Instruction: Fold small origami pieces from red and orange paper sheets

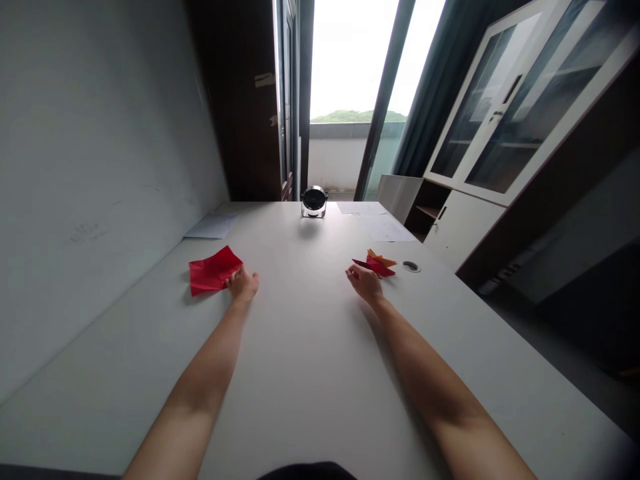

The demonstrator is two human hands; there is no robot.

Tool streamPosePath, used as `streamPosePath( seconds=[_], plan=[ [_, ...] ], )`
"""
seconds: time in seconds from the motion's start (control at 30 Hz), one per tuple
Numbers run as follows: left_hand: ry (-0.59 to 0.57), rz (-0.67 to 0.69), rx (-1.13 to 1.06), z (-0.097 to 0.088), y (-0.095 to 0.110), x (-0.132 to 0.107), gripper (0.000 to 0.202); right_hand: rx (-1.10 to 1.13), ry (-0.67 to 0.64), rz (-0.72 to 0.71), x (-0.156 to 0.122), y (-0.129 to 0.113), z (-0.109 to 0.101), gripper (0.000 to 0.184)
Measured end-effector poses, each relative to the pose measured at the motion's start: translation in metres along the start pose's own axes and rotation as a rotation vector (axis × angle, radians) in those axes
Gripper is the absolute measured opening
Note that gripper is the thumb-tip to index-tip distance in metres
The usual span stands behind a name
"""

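My left hand [243,284] reaches to the left side of the table, its fingers at the right edge of a creased sheet of red paper [213,272]. Its thumb stands apart from the fingers. On the right, my right hand [365,281] is closed, fingers curled, against a folded red paper figure [381,267] with pointed ends. The hand partly hides that figure, so the exact hold is hard to see. Just behind it lies a folded orange paper piece [383,259], overlapped by the red one.
A white table [300,347] runs away from me, along a wall on the left. At its far end stands a small round black device [314,199] on a stand. White papers [213,226] lie at the far left, others [390,229] at the far right. A round cable hole [411,267] sits near the right edge.
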State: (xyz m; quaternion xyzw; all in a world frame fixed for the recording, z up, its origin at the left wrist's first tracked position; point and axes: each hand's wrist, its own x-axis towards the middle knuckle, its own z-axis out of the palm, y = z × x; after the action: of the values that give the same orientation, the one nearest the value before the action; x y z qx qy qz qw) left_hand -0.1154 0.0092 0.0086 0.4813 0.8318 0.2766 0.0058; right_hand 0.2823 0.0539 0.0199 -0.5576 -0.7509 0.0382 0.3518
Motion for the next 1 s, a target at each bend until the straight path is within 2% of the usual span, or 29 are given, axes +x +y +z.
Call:
streamPosePath(
  seconds=[0.1, 0.23, 0.37, 0.43, 0.57, 0.7, 0.83, 1.0],
  plan=[
    [-0.169, 0.199, -0.018, 0.012, 0.026, -0.019, 0.052, 0.025, -0.018, -0.016, 0.0, -0.006, 0.004, 0.024],
    [-0.38, 0.607, -0.126, 0.021, 0.064, -0.057, 0.053, 0.039, -0.054, -0.063, -0.001, -0.019, 0.011, 0.023],
    [-0.556, 0.867, -0.193, 0.023, 0.081, -0.083, 0.05, 0.09, -0.105, -0.15, -0.005, -0.038, 0.016, 0.021],
    [-0.584, 0.909, -0.235, 0.022, 0.082, -0.088, 0.049, 0.161, -0.124, -0.192, -0.008, -0.05, 0.018, 0.022],
    [-0.592, 0.894, -0.325, 0.02, 0.079, -0.085, 0.046, 0.31, -0.151, -0.23, -0.012, -0.07, 0.02, 0.025],
    [-0.608, 0.929, -0.393, 0.017, 0.079, -0.08, 0.04, 0.417, -0.201, -0.337, -0.013, -0.082, 0.024, 0.028],
    [-0.591, 0.912, -0.433, 0.014, 0.08, -0.08, 0.035, 0.376, -0.2, -0.395, -0.012, -0.073, 0.036, 0.033],
    [-0.594, 0.887, -0.51, 0.01, 0.083, -0.083, 0.032, 0.202, -0.225, -0.229, -0.013, -0.049, 0.053, 0.034]
  ],
)
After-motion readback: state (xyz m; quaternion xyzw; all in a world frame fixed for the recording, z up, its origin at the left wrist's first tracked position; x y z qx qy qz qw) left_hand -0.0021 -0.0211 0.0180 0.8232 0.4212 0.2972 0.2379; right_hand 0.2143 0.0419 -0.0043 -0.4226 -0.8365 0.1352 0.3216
